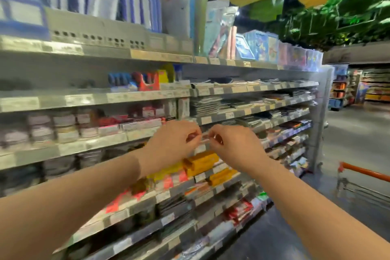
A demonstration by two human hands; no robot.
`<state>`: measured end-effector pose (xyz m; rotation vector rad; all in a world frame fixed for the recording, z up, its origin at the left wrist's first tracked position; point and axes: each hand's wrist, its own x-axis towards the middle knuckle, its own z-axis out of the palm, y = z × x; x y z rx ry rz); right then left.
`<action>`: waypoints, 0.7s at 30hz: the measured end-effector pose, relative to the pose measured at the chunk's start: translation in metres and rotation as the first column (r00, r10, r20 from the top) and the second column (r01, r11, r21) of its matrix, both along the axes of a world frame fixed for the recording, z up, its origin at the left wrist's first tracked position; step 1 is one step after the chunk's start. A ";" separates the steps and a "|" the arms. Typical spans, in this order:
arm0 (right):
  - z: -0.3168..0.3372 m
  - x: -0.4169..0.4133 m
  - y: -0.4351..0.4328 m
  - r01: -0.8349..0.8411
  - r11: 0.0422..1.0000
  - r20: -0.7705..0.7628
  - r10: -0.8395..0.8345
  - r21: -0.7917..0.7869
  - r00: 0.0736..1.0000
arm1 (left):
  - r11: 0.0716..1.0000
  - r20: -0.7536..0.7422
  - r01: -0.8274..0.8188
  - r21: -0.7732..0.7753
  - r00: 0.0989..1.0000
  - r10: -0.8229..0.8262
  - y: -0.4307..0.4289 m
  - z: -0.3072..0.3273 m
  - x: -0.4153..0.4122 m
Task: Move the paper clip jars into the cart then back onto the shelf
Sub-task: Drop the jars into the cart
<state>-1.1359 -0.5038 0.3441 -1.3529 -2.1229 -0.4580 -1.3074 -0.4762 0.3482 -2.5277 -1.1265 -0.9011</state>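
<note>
The left hand (168, 143) and right hand (234, 148) together pinch a small blurred item (204, 138) at the shelf (84, 145); the cart (363, 175) stands far right.

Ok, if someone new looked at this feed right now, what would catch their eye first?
The two hands meeting mid-frame: the left hand and right hand pinch a small blurred item between them. Just below sit yellow boxes, and the orange cart handle pokes in at the lower right.

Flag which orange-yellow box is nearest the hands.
The upper box, directly under the left hand and right hand pinching a small blurred item; the other orange-yellow box sits one tier lower, further right.
</note>
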 end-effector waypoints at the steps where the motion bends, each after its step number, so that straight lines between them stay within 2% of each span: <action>1: 0.001 -0.026 0.015 -0.028 1.000 -0.010 0.028 -0.006 1.000 | 0.999 0.001 -0.038 -0.003 0.999 0.038 0.007 0.003 -0.027; 6: 0.007 -0.152 0.083 -0.158 0.987 -0.079 0.159 0.013 0.984 | 0.965 -0.032 -0.259 0.045 0.965 0.261 0.045 0.018 -0.151; 10: 0.018 -0.229 0.131 -0.261 0.965 -0.102 0.259 0.001 0.960 | 0.939 -0.028 -0.341 0.049 0.939 0.342 0.073 0.029 -0.230; 15: 0.043 -0.301 0.196 -0.366 0.931 -0.116 0.365 0.011 0.924 | 0.892 -0.008 -0.433 0.129 0.899 0.437 0.115 0.043 -0.308; 21: 0.072 -0.357 0.289 -0.427 0.904 -0.052 0.428 0.025 0.902 | 0.833 -0.052 -0.540 0.121 0.834 0.549 0.179 0.070 -0.372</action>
